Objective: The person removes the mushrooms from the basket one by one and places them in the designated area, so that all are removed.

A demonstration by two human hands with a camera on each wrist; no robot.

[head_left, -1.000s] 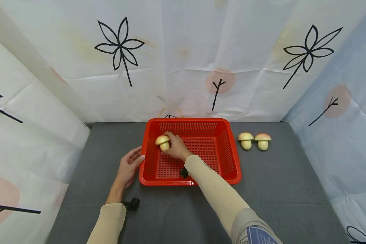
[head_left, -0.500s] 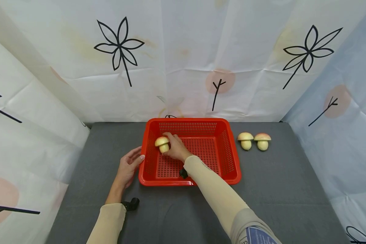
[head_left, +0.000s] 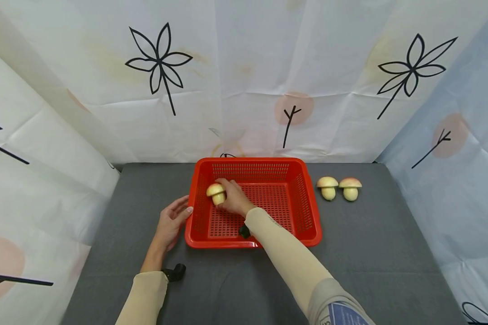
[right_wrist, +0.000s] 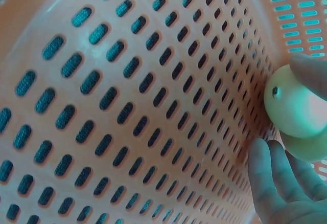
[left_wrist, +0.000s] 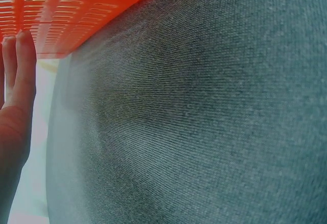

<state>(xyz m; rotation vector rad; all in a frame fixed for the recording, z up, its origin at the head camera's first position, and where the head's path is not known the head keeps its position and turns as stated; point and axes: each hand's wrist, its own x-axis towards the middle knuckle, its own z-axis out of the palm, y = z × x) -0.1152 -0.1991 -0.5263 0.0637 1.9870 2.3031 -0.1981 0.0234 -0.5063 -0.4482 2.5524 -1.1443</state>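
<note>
In the head view my right hand [head_left: 235, 198] is inside the red plastic basket [head_left: 268, 243], toward its left end. It holds a mushroom [head_left: 216, 189] with a pale yellow cap and a thick cream stem. The right wrist view shows the stem end of that mushroom [right_wrist: 291, 109] between thumb and fingers, close over the slotted basket floor. My left hand [head_left: 173, 223] is at the basket's left side, thumb at the rim. Its straight fingers [left_wrist: 25, 63] meet the slotted outer wall in the left wrist view.
Two more mushrooms, one yellow-capped [head_left: 327, 187] and one with a reddish cap [head_left: 350, 188], lie side by side right of the basket. The table has a grey cloth [head_left: 374, 253]. White printed curtains [head_left: 244, 81] enclose it at the back and sides.
The mushroom in my right hand has come slightly down and toward me inside the basket, its cap turning a little. My left hand and the basket have stayed in place.
</note>
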